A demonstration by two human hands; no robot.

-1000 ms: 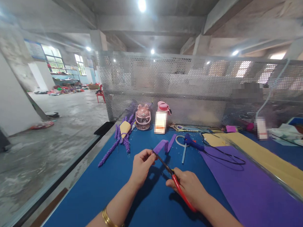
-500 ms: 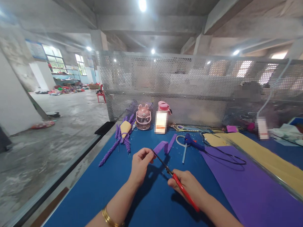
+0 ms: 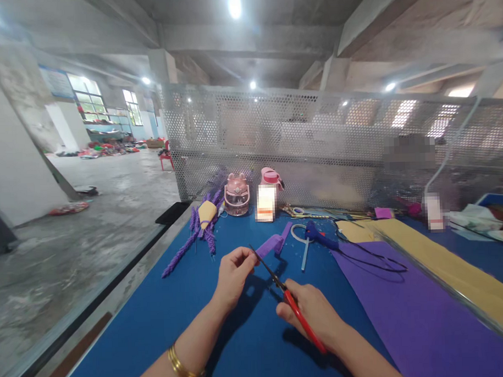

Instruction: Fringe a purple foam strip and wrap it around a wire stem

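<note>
My left hand [image 3: 233,274] pinches the near end of a purple foam strip [image 3: 272,244] that runs away from me above the blue table [image 3: 165,318]. My right hand [image 3: 313,313] is closed round the red handles of a pair of scissors [image 3: 288,300]. The dark blades point up and to the left, and they meet the strip right beside my left fingertips. A gold bangle [image 3: 181,367] sits on my left wrist.
A big purple sheet [image 3: 412,315] and a yellow sheet [image 3: 448,269] lie to the right. A blue glue gun [image 3: 319,235] with its black cord, a bundle of purple foam stems [image 3: 199,229], a pink cup [image 3: 237,195] and a pink bottle [image 3: 268,201] stand before the perforated metal screen [image 3: 316,142].
The hands stay almost in place. The far end of the purple strip has lifted and shifted a little, and the scissors have edged slightly along it.
</note>
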